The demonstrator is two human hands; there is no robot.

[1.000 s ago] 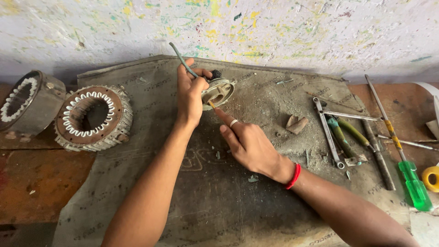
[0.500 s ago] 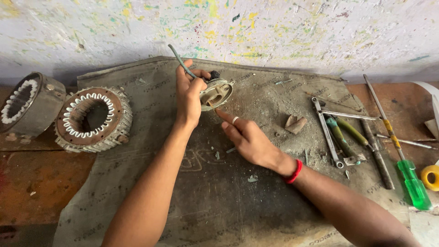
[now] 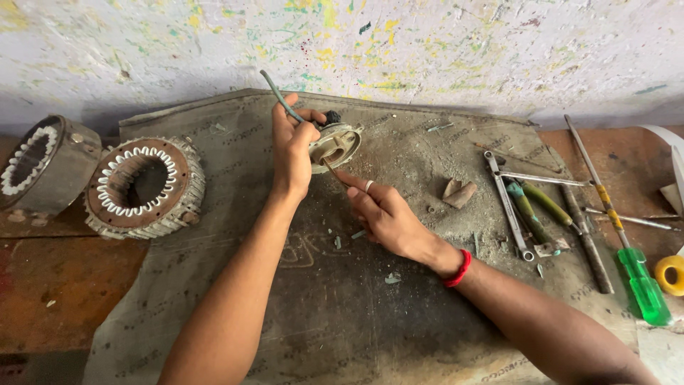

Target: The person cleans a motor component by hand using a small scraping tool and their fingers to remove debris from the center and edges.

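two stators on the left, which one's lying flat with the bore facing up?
The nearer stator, beside the mat's left edge, its ring of white windings facing up. The far-left stator is tipped on its side, bore facing sideways.

Two wound stators [image 3: 146,187] [image 3: 41,162] far left; spanner [image 3: 508,205], green-handled screwdriver [image 3: 618,222], yellow tape roll [image 3: 670,274] right on mat [image 3: 313,314].

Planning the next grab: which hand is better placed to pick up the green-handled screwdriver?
Probably the right hand: it lies nearer the green-handled screwdriver and holds no large part, while the left hand grips the round metal part.
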